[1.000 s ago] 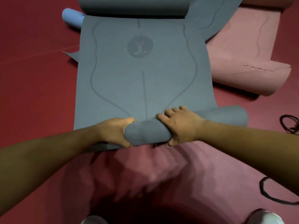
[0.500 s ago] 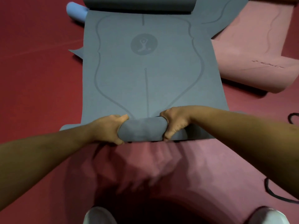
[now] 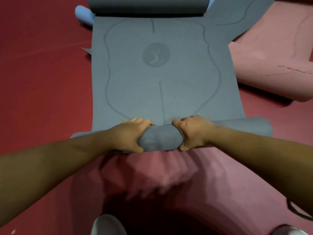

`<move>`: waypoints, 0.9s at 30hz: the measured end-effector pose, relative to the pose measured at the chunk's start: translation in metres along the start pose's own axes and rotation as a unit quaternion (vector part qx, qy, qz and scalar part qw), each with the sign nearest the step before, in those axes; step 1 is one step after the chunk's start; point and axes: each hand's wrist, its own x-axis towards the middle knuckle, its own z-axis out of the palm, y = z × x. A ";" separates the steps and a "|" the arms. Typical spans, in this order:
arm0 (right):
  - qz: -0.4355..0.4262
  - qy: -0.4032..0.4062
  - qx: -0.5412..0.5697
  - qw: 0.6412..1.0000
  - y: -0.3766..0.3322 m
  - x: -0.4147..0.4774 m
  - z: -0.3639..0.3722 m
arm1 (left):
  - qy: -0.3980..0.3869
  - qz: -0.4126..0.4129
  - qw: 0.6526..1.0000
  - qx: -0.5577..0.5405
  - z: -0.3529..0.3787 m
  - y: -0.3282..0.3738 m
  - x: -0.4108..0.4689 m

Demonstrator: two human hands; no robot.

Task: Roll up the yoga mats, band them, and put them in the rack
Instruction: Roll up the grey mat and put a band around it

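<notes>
A grey yoga mat [image 3: 157, 77] with a round figure logo lies flat on the red floor, stretching away from me. Its near end is wound into a thick roll [image 3: 160, 139]. My left hand [image 3: 128, 135] grips the roll left of its middle, and my right hand [image 3: 193, 133] grips it just to the right, fingers over the top and thumbs underneath. The roll's right end sticks out past my right arm. The mat's far end curls up at the top of the view.
A pink mat [image 3: 169, 180] lies under the roll and toward me. Another pink mat [image 3: 274, 65] lies at the right with a curled edge. A rolled light blue mat [image 3: 83, 14] sits at the far left. A black band [image 3: 298, 212] lies at the lower right. My shoes [image 3: 108, 225] show at the bottom.
The roll has advanced up the grey mat and grown a little thicker. Both hands have shifted their hold on it, and the view has moved closer.
</notes>
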 end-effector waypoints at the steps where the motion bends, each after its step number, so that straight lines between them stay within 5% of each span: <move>1: 0.002 -0.020 0.020 1.000 0.001 0.005 -0.005 | 0.041 0.011 0.998 0.042 0.003 -0.001 -0.006; 5: 0.000 -0.107 0.125 0.986 -0.002 0.018 -0.027 | 0.021 -0.009 0.990 0.139 0.012 -0.019 -0.019; 9: 0.000 -0.146 0.168 0.975 0.002 0.020 -0.027 | -0.009 -0.039 0.999 -0.020 0.014 -0.015 -0.008; 12: -0.022 0.035 -0.034 0.999 0.004 0.010 -0.006 | -0.064 -0.042 0.994 -0.076 -0.003 -0.022 0.006; 14: -0.026 0.129 -0.157 0.979 -0.004 0.004 0.011 | -0.090 -0.037 0.989 -0.108 -0.011 -0.026 0.013; 19: -0.022 0.039 -0.068 0.997 -0.008 0.007 0.005 | -0.127 -0.034 0.977 -0.168 0.000 -0.020 0.012; 24: -0.040 -0.049 -0.012 0.998 -0.011 0.010 -0.019 | 0.029 -0.035 0.987 0.156 0.025 0.008 -0.010; 27: -0.032 -0.126 0.061 0.990 -0.015 0.014 -0.031 | 0.021 -0.054 0.995 0.085 0.046 0.006 -0.015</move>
